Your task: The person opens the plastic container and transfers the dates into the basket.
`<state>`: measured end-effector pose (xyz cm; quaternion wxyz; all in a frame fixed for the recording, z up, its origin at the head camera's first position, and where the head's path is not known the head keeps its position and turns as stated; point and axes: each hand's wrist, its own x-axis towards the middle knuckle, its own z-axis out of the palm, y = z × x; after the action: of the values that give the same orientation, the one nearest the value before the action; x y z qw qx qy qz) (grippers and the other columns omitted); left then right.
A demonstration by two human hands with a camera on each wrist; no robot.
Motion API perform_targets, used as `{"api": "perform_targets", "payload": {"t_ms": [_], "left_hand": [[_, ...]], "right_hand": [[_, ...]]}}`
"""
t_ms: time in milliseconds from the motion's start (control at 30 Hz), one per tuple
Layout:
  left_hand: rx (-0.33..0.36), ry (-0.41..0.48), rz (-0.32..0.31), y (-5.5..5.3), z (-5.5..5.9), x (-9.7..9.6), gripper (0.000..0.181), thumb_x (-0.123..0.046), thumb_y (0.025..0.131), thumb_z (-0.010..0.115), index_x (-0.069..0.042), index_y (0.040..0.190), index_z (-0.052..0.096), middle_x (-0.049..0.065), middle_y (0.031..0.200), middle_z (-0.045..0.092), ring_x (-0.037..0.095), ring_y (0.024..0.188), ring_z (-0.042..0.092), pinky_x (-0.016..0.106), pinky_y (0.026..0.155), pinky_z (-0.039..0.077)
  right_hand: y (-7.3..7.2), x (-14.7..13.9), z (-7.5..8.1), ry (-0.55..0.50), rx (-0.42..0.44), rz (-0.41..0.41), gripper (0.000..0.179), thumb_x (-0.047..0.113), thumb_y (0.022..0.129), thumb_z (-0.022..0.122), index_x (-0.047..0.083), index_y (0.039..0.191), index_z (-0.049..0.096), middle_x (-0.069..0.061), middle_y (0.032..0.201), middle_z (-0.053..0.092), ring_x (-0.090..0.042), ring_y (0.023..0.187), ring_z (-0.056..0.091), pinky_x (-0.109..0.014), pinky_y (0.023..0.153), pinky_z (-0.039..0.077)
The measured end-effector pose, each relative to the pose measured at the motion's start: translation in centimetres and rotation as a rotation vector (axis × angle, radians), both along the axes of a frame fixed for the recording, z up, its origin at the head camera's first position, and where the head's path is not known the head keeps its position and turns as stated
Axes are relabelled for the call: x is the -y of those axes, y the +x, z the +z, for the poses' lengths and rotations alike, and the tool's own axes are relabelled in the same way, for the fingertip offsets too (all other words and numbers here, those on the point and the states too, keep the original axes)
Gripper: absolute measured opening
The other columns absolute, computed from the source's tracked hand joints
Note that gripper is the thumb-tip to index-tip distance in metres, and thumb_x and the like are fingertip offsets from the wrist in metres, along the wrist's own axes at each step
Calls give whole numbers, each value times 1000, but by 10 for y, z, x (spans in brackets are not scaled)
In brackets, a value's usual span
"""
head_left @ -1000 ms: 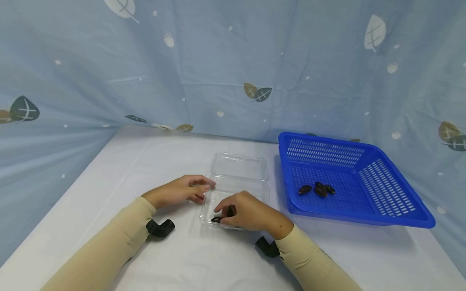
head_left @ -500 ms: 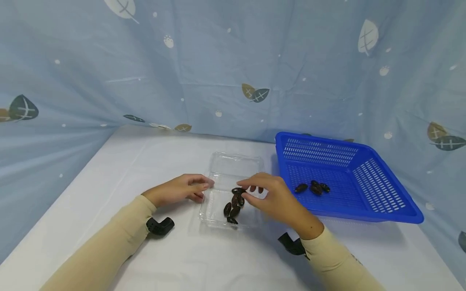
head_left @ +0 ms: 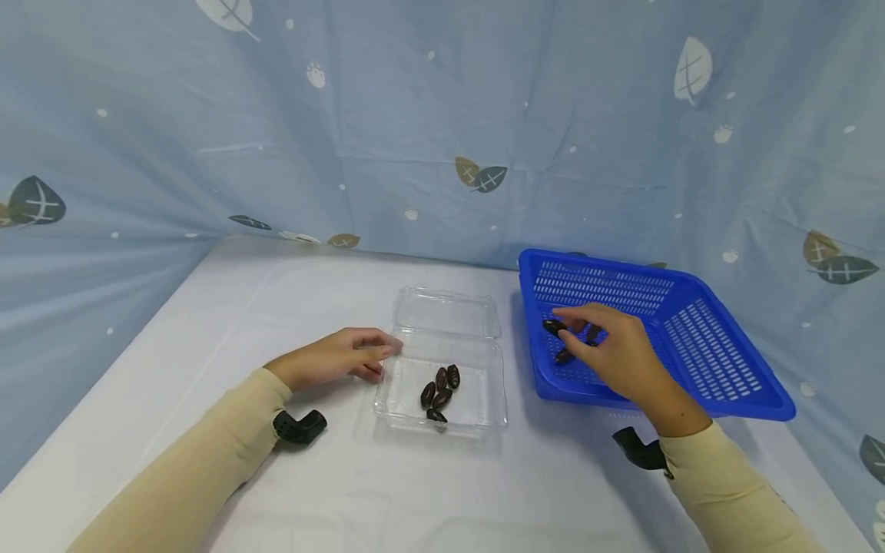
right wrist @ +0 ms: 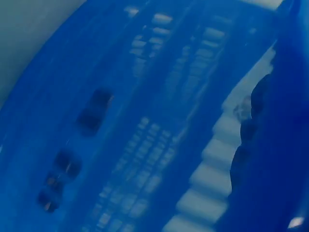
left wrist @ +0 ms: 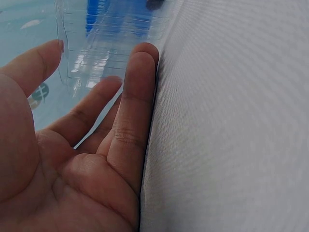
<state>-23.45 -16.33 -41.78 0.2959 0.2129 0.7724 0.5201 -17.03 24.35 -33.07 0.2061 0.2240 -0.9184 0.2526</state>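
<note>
My right hand (head_left: 615, 349) is over the blue basket (head_left: 581, 390), pinching a dark glossy oval piece, ridged and date-like (head_left: 552, 326), between thumb and fingertips. Partly behind that hand, more dark oval pieces (head_left: 564, 356) lie on the basket floor; they look blurred in the right wrist view. My left hand (head_left: 339, 357) rests on its side on the table, fingers loosely extended, fingertips right at the left edge of a clear plastic clamshell box (head_left: 477, 395). Several similar dark oval pieces (head_left: 442, 398) lie in the box's lower half.
The box's hinged lid (head_left: 445, 313) lies folded back, away from me. A white cloth (head_left: 332, 491) covers the table, and a pale blue printed curtain (head_left: 387, 115) hangs behind it. Each wrist carries a black mount (head_left: 299, 427).
My right hand has moved from the clamshell box rightward to the basket, carrying one dark oval piece out of the box. My left hand has stayed by the box's left edge.
</note>
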Motion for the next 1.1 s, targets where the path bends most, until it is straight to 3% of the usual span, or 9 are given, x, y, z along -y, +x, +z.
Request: {"api": "perform_targets", "payload": {"t_ms": [333,733,1100], "left_hand": [[3,0,5,0,4,0,51,-44,102,54,-12,142,53,15,148,50,21,109,67,43,108,48],[8,-2,-1,0,3,-1,51,-44,102,54,-11,142,52,16,149,48,21,111,67,45,109,47],[18,-5,5,-1,2,-1,50,-43,103,54,-12,142,52,16,149,48,21,111,67,45,110,46]], "right_hand": [[-14,-35,1,64,240,-147,23,4,91,71,2,114,73,-15,98,74,-27,86,67,-21,60,51],[-31,-51,-12,192,425,-280,23,9,94,65,-1,113,72,-22,103,73,-31,87,68,-37,65,58],[-38,-49,-20,270,545,-308,22,10,94,64,-4,109,72,-24,101,72,-36,92,69,-51,80,58]]}}
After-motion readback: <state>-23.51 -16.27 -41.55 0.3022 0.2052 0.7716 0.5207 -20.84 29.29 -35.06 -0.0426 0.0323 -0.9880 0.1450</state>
